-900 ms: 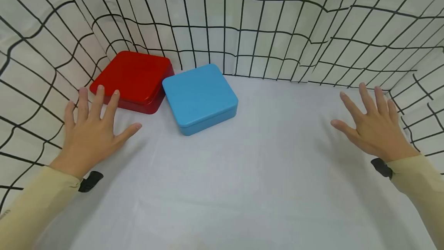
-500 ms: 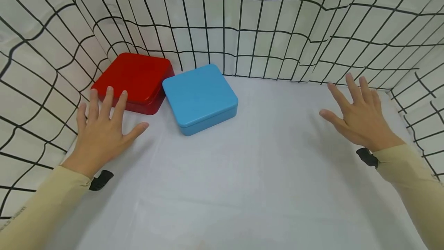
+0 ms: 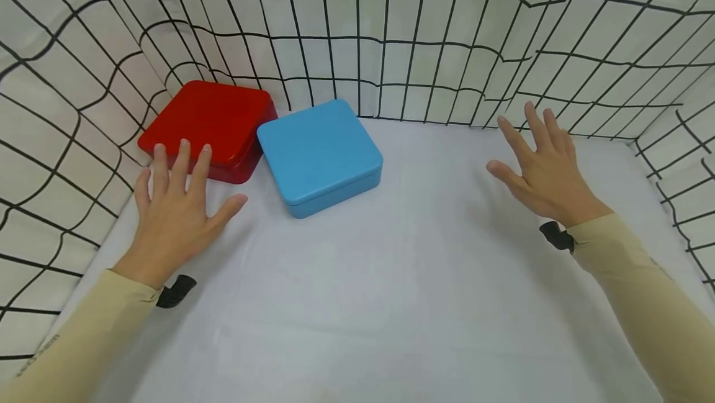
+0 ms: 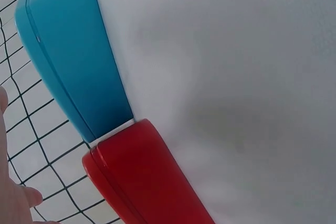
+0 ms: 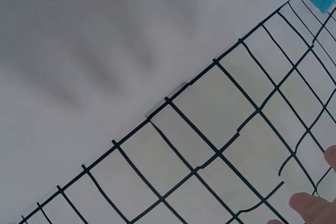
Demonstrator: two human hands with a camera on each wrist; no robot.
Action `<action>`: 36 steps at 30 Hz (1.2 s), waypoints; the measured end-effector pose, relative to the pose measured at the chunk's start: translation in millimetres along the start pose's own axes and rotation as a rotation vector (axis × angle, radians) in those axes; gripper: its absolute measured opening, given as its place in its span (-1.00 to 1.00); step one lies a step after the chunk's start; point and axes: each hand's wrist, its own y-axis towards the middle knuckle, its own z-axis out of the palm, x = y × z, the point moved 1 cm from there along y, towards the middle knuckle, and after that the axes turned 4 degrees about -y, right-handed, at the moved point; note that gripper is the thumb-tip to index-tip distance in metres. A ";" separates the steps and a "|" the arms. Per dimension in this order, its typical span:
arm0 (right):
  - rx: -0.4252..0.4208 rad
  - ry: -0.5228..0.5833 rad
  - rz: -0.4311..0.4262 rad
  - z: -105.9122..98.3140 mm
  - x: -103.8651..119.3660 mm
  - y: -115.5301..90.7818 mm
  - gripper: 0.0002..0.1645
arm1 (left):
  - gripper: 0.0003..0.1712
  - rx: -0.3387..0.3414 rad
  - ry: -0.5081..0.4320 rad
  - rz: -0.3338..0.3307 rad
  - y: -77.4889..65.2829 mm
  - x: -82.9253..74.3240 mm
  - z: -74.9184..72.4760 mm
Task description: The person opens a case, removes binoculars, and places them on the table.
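Note:
A red lidded box (image 3: 209, 118) lies at the back left, in the corner of the surface. Close against its right side is a blue lidded box (image 3: 321, 151), turned at a slight angle. My left hand (image 3: 175, 217) is spread, palm down, in front of the red box, its fingertips overlapping the box's front edge in the head view. The left wrist view shows the blue box (image 4: 73, 51) and red box (image 4: 149, 177) almost end to end. Over on the right, my right hand (image 3: 544, 170) hovers with fingers spread and holds nothing; its shadow falls on the surface.
White sheeting (image 3: 357, 291) covers the surface. Walls of black-lined grid (image 3: 413, 43) rise at the back, left and right. Both wrists carry a small black strap piece (image 3: 176, 291) at the sleeve cuff.
My right hand has moved left and a little farther back. My left hand has shifted slightly to the right. Both boxes stay where they were.

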 end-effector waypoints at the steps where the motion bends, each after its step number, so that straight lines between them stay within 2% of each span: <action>1: -0.001 0.008 -0.002 1.3 1.9 2.6 -0.02 | 0.17 0.001 -0.002 -0.001 0.4 0.0 0.8; 8: -0.034 0.066 -0.023 9.8 14.7 17.0 -0.02 | 0.18 -0.007 -0.038 -0.009 6.7 -6.2 5.0; 14: -0.069 0.116 -0.047 17.9 31.9 31.9 0.03 | 0.22 -0.058 -0.131 0.013 13.7 -19.9 8.9; 19: -0.088 0.161 -0.071 25.9 50.1 46.8 0.08 | 0.20 -0.087 -0.171 0.020 15.5 -27.3 14.7; 29: -0.140 0.275 -0.084 34.3 83.5 69.5 0.21 | 0.20 -0.079 -0.205 0.004 21.8 -34.1 19.4; 32: -0.144 0.303 -0.085 36.5 92.0 73.5 0.24 | 0.20 -0.091 -0.235 0.009 23.7 -36.3 23.7; 36: -0.120 0.352 -0.088 41.7 106.1 81.6 0.30 | 0.21 -0.140 -0.303 0.016 22.5 -37.9 29.1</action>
